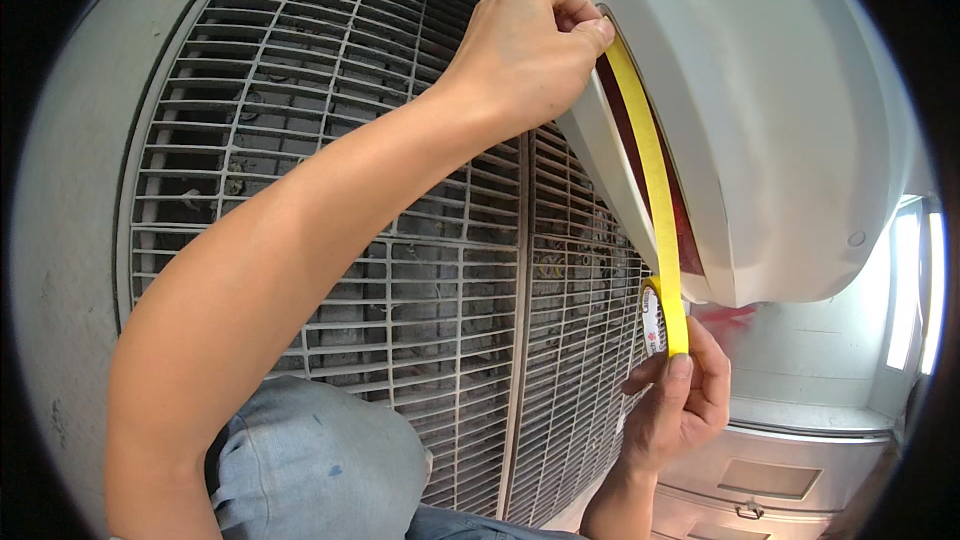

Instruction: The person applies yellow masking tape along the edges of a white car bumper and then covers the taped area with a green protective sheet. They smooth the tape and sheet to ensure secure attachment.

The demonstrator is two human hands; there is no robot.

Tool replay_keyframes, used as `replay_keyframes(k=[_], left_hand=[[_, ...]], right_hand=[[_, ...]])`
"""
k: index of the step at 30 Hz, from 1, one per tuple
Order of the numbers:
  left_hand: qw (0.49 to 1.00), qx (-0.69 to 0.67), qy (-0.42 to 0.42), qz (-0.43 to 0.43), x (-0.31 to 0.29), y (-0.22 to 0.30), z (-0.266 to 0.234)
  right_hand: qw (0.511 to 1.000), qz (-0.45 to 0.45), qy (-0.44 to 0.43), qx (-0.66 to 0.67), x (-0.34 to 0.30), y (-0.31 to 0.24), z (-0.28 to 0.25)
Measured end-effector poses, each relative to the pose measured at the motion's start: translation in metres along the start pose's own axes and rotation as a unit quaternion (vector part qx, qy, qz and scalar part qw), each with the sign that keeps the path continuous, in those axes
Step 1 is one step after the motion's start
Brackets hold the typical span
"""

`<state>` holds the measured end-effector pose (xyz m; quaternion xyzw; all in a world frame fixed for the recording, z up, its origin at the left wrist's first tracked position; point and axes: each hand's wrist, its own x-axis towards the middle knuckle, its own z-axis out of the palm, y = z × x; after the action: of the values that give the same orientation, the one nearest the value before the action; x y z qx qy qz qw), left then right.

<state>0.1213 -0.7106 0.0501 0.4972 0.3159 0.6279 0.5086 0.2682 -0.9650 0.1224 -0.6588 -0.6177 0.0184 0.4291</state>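
Note:
A strip of yellow masking tape (645, 145) runs taut between my two hands, along a narrow red reflector (686, 238) set in a pale car bumper (740, 100). At the reflector's upper end, my left hand (535, 50) pinches the free end of the strip between thumb and fingers. Lower down, my right hand (685, 395) grips the roll of yellow tape (654, 318), its thumb pressed on the strip where it leaves the roll. Part of the reflector is hidden behind the tape.
Metal floor grating (400, 270) spreads beneath the bumper, with dusty blocks below it. My knee in blue jeans (315, 460) is bent at the lower left. Pale wall panels (800, 465) with a handle stand at the lower right, near bright windows (903, 285).

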Motion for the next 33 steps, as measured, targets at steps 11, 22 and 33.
replay_keyframes(k=[11,22,33], left_hand=[[0.997,-0.047,0.06,0.014,-0.001,-0.009,0.012],[0.933,-0.277,0.062,-0.221,-0.009,0.005,0.013],[0.957,-0.209,0.149,-0.139,-0.014,0.001,0.031]], right_hand=[[1.0,-0.009,0.011,0.007,-0.001,0.004,0.0],[1.0,0.005,0.02,0.008,0.001,0.002,0.002],[0.999,0.039,0.014,0.034,0.001,0.005,0.003]])
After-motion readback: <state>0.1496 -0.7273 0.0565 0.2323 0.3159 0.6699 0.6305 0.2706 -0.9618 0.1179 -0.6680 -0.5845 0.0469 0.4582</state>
